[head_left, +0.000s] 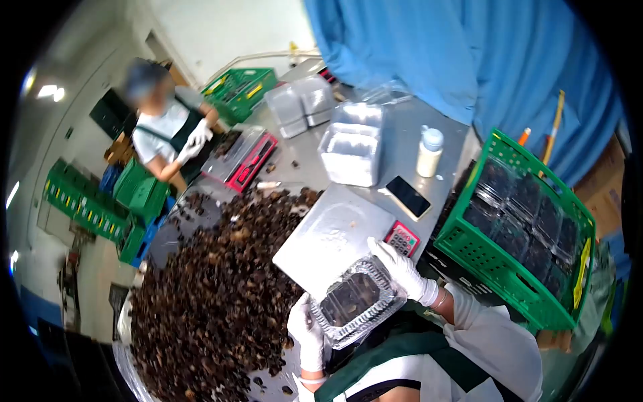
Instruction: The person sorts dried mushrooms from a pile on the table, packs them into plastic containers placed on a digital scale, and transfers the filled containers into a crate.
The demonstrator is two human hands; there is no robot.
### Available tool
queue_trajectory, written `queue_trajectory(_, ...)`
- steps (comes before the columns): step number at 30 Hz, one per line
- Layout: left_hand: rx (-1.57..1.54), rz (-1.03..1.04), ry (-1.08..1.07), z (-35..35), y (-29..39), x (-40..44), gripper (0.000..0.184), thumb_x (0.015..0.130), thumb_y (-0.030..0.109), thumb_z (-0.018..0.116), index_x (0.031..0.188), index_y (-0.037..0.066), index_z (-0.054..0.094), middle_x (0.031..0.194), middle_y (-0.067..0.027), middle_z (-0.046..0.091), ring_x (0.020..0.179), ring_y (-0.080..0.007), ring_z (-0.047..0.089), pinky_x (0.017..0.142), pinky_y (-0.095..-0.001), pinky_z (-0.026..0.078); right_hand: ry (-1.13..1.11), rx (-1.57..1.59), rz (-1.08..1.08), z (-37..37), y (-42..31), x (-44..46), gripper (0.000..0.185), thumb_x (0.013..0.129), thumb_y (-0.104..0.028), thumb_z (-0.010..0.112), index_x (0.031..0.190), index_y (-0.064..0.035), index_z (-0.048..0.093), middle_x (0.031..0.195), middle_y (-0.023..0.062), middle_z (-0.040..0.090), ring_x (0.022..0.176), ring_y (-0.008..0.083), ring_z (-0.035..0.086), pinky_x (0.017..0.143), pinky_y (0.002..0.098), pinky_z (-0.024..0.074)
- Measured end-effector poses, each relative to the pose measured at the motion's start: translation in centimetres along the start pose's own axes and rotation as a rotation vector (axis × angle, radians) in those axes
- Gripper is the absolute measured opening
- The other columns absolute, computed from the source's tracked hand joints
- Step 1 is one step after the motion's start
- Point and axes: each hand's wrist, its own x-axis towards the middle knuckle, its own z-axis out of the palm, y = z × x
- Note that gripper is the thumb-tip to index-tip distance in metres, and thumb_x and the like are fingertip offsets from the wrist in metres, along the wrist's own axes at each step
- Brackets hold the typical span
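A clear plastic box (351, 300) with dark brown pieces inside is held between my two white-gloved hands, tilted near my apron. My left hand (305, 326) grips its left edge. At its upper right side, my right hand (398, 269) has its fingers closed on the rim. Just beyond the box lies a scale with a flat metal plate (338, 231) and a red keypad (402, 238). To the left spreads a large heap of dark brown pieces (214, 301) on the metal table.
Stacked clear boxes (351, 144), a phone (408, 197) and a bottle (429, 153) stand beyond the scale. A green crate (455, 234) of filled boxes is at right. Across the table, a co-worker (164, 124) stands by a red scale (253, 163).
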Motion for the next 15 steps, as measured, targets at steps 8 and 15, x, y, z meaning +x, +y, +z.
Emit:
queue_trajectory(8, -0.623, -0.629, -0.422, 3.7, 2.2, 0.8, 0.02, 0.091, 0.005, 0.054, 0.108, -0.005, 0.058, 0.105, -0.0112, 0.064, 0.093, -0.0142, 0.06, 0.084, -0.0272, 0.049, 0.171, 0.209, -0.256, -12.4, -2.4, 0.7, 0.069, 0.063, -0.014, 0.082, 0.125, -0.0071, 0.053, 0.119, 0.0103, 0.055, 0.112, 0.0255, 0.053, 0.098, 0.0356, 0.0424)
queue_trajectory(15, -0.328, -0.625, -0.67, 4.4, 4.1, 2.4, 0.035, 0.094, 0.028, 0.054, 0.115, 0.002, 0.061, 0.112, -0.017, 0.061, 0.099, -0.0259, 0.058, 0.086, -0.0369, 0.047, 0.874, -0.508, 0.122, -28.4, -2.3, -5.4, 0.053, 0.066, -0.02, 0.08, 0.114, -0.009, 0.061, 0.109, 0.0106, 0.063, 0.1, 0.0252, 0.061, 0.087, 0.0335, 0.0484)
